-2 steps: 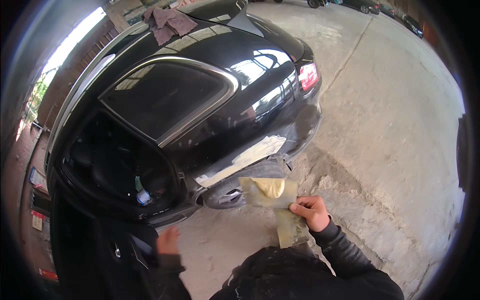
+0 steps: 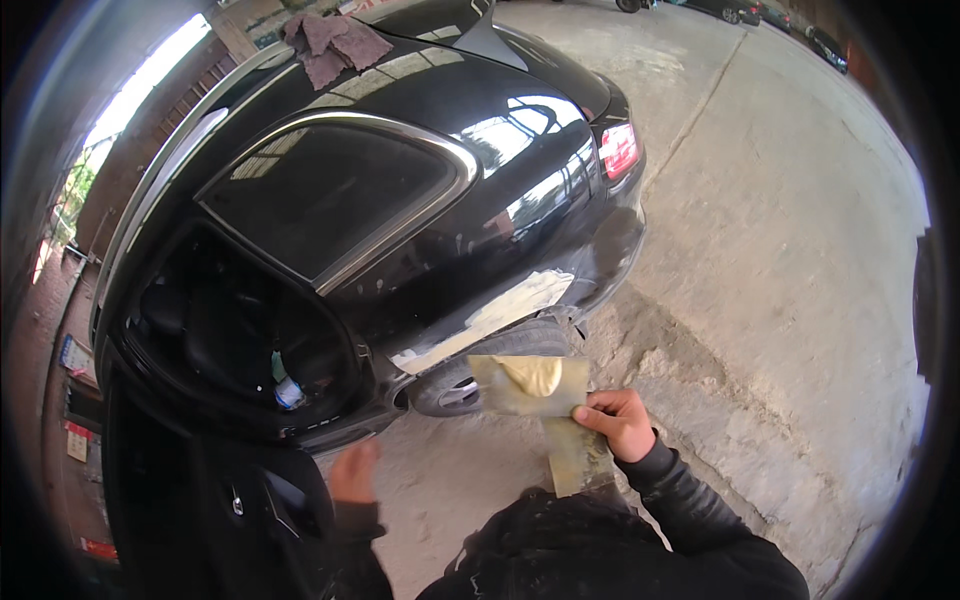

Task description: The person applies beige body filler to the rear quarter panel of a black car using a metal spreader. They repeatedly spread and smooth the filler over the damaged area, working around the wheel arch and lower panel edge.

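My right hand [image 2: 618, 424] is closed on the edge of a flat putty spreader [image 2: 500, 400], thumb on top. A smooth cream dollop of body filler [image 2: 537, 376] sits on it. A second thin, stained plate [image 2: 572, 460] hangs down below the same hand; its upper end is hidden. My left hand [image 2: 354, 472] is low beside the open car door [image 2: 210, 500], smeared by motion, and its fingers cannot be made out. In front of me stands a black car [image 2: 420, 275] with a pale filler patch [image 2: 495, 318] along its rear wheel arch, above the wheel [image 2: 435, 392].
A purplish cloth [image 2: 335, 48] lies on the car roof. Through the open rear doorway a bottle [image 2: 288, 393] shows inside. Cracked concrete floor [image 2: 770, 230] stretches to the right, broken and rough near the rear bumper [image 2: 615, 245]. Other cars [image 2: 735, 10] are parked far off.
My left hand has moved slightly right and up. My right hand, with the spreader and filler, has shifted a little to the left.
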Motion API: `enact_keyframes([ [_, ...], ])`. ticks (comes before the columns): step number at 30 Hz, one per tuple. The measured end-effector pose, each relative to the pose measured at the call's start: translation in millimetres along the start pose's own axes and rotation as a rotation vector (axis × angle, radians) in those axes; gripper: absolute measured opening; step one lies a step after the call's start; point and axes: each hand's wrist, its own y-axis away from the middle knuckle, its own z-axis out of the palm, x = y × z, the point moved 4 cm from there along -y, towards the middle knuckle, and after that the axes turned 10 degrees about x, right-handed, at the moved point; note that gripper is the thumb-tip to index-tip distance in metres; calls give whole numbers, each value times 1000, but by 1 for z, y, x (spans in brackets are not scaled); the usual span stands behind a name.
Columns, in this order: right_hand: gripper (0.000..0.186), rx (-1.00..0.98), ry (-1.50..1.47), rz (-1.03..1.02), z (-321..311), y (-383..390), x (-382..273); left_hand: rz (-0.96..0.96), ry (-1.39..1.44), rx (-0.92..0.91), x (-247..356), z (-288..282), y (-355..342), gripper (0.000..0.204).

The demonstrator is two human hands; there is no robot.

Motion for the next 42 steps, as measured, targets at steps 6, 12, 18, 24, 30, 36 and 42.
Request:
enact_keyframes([
  [6,18,-94,7,-60,40,-33,-11,-120,443,-266,133,116,-13,31],
  [12,18,-76,12,-14,74,-42,-14,-202,572,-286,125,123,-58,30],
  [18,23,143,218,-97,128,-32,-8,-105,585,-402,103,111,-119,31],
  [24,30,719,198,-329,176,-10,-2,36,578,-482,92,69,-179,32],
  [30,44,946,121,-429,220,23,-33,187,644,-523,100,44,-198,30],
  [36,19,981,-11,-557,247,21,-49,204,769,-444,119,28,-200,30],
  [42,14,647,-781,-75,275,-2,-23,240,908,-353,124,21,-213,30],
])
